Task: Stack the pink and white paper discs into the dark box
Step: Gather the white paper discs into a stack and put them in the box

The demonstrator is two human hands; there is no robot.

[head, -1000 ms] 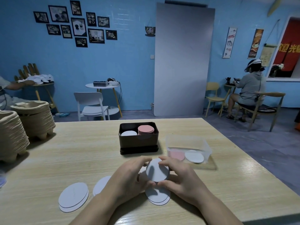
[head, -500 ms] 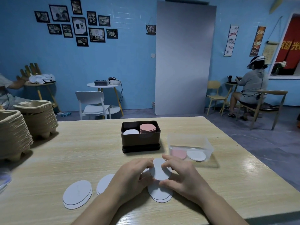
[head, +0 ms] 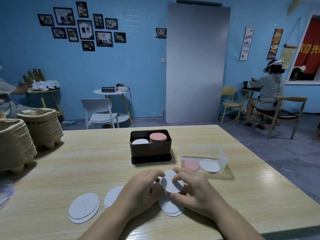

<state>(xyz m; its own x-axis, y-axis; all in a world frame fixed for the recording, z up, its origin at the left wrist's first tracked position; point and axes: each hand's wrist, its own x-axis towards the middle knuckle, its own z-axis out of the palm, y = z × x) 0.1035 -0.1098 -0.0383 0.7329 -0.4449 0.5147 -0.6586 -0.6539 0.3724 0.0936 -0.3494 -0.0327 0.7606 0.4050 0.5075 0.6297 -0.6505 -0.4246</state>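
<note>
I hold a white disc [head: 171, 183] just above the table [head: 86, 161], near the middle of its near edge; my left hand [head: 138, 189] pinches the disc's left rim with curled fingertips, and my right hand [head: 195, 189] grips its right side between thumb and bent fingers. Loose piles of white discs [head: 84, 207] lie flat along the near edge, beside and under my hands. The dark box [head: 150, 149] sits toward the middle of the far edge, with a white stack [head: 140, 141] in its left half and a taller pink stack [head: 158, 138] in its right.
</note>
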